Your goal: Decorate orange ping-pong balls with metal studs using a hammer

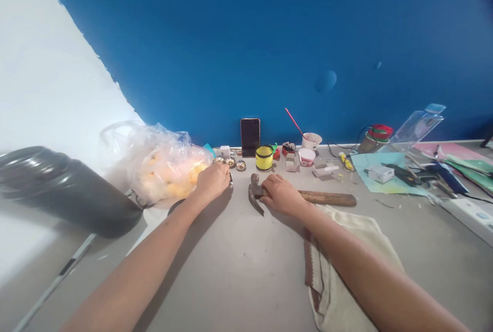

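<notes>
A claw hammer (327,198) with a worn wooden handle lies across the table, its rusty head to the left. My right hand (283,193) is closed over the handle close behind the head. Beside the plastic bag, my left hand (213,184) reaches down with its fingers drawn together. A bit of something shiny shows at its fingertips, but the hand hides the rest. Just beyond it are several shiny metallic round pieces (241,166). Under my right forearm lies a folded beige cloth (358,270) with a brown edge.
A clear bag (165,162) with yellow-orange contents and a dark bottle (73,188) stand at left. Along the blue wall are a phone (250,137), a yellow tub (264,158) and a white cup (311,140). Papers, tools and a power strip (472,216) crowd the right.
</notes>
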Motion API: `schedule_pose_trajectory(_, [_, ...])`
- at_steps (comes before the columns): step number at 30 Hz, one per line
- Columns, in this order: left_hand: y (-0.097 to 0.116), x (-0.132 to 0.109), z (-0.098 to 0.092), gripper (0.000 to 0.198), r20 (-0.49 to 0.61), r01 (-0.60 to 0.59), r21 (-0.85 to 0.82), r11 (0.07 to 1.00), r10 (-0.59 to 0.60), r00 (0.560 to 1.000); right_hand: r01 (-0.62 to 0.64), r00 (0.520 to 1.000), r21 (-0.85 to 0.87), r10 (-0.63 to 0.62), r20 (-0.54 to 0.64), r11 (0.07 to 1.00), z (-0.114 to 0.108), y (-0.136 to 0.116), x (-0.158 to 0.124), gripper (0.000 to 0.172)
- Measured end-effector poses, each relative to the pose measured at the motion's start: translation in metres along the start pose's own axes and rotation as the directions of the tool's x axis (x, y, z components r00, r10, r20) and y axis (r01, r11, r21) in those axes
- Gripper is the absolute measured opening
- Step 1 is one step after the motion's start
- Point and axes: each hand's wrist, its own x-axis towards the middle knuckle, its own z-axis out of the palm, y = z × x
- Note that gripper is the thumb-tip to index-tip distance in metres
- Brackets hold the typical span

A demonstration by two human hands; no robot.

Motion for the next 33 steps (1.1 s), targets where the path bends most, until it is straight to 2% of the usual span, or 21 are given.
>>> schedule_pose_trajectory(6, [0.003,0.002,-0.007,0.011,-0.088,0.078,-0.191,0.979,-0.096,0.991,0.001,1.0,0.008,-0.001,-0.002,1.0,-0.001,0.0,0.0,0.021])
schedule_pose_trajectory(10, [0.01,-0.007,-0.012,0.009,-0.087,0.061,-0.348,0.935,-0.097,0.992,0.0,1.0,0.051,0.0,0.009,0.999,-0.006,0.0,-0.003,0.023])
schedule_pose_trajectory(13, [0.018,-0.027,-0.011,0.009,-0.042,0.033,-0.459,0.888,-0.059,0.997,0.068,0.993,0.237,-0.042,-0.113,0.969,-0.013,-0.008,-0.006,0.035])
schedule_pose_trajectory(15, [0.025,-0.043,-0.008,0.01,0.026,0.077,-0.648,0.758,-0.079,0.997,0.118,0.976,0.442,-0.023,-0.215,0.889,-0.017,-0.019,-0.009,0.033])
schedule_pose_trajectory(16, [0.028,-0.051,-0.006,0.011,0.066,0.101,-0.695,0.712,-0.076,0.995,0.112,0.974,0.552,0.02,-0.227,0.826,-0.019,-0.026,-0.01,0.028])
schedule_pose_trajectory(19, [0.037,-0.068,-0.002,0.014,0.138,0.155,-0.784,0.601,-0.075,0.988,0.034,0.985,0.769,0.111,-0.135,0.638,-0.021,-0.041,-0.012,0.017])
schedule_pose_trajectory(21, [0.041,-0.074,0.001,0.016,0.137,0.168,-0.8,0.576,-0.097,0.986,0.016,0.985,0.808,0.128,-0.112,0.588,-0.02,-0.046,-0.012,0.013])
schedule_pose_trajectory(23, [0.043,-0.076,0.005,0.018,0.149,0.192,-0.811,0.553,-0.123,0.981,0.005,0.984,0.81,0.143,-0.11,0.586,-0.018,-0.047,-0.012,0.013])
schedule_pose_trajectory(25, [0.043,-0.075,0.009,0.02,0.173,0.227,-0.816,0.532,-0.15,0.973,-0.008,0.982,0.778,0.153,-0.113,0.628,-0.018,-0.047,-0.013,0.013])
schedule_pose_trajectory(29, [0.04,-0.075,0.019,0.02,0.108,0.19,-0.814,0.549,-0.18,0.978,-0.009,0.982,0.695,0.137,-0.129,0.719,-0.018,-0.05,-0.014,0.013])
schedule_pose_trajectory(33, [0.039,-0.077,0.021,0.02,0.145,0.224,-0.824,0.52,-0.189,0.971,-0.051,0.984,0.709,0.157,-0.085,0.703,-0.016,-0.051,-0.014,0.013])
